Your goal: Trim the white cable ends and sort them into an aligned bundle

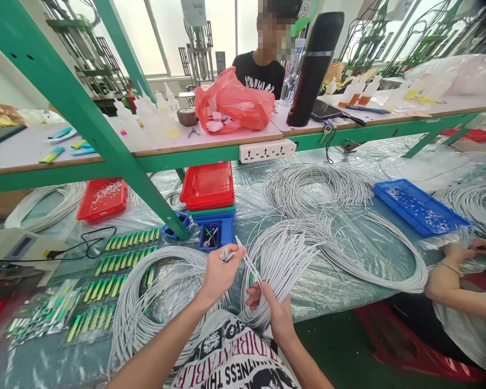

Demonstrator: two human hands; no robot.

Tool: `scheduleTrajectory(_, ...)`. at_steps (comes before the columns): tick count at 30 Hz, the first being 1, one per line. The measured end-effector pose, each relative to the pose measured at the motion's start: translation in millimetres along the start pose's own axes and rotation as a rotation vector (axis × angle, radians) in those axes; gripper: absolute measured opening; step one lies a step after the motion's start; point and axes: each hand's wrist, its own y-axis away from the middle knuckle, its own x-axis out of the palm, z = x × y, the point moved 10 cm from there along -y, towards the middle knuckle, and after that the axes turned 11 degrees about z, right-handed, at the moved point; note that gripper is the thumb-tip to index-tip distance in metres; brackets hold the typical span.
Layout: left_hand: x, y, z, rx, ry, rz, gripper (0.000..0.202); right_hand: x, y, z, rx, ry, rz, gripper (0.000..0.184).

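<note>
My left hand [221, 273] is closed, its thumb and finger pinching the end of a thin white cable. Something small and whitish shows in its curled fingers; I cannot make out what it is. Just to the right, my right hand [276, 308] grips a few white cables near their ends. Behind and beside it fans a thick bundle of white cables [294, 259], its loose ends pointing up and to the right. A looped coil of white cable [132, 302] lies to the left of my left hand.
Red trays [208, 183] are stacked beyond my hands, with a small blue box [209, 236] in front. Green-yellow tubes [117, 262] lie in rows at left. A green shelf post [146, 189] slants down. At right are a blue tray [421, 208] and a co-worker's arms [449, 278].
</note>
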Motion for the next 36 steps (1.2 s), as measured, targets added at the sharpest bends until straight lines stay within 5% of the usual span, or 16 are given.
scheduleTrajectory(5,2.6,3,-6,0.036,-0.032,0.049,0.037,-9,-1,5,-0.033,-0.023,-0.112,0.030)
scheduleTrajectory(36,5.7,3,4,-0.009,0.066,-0.013,0.032,2,7,12,-0.032,0.014,-0.054,0.029)
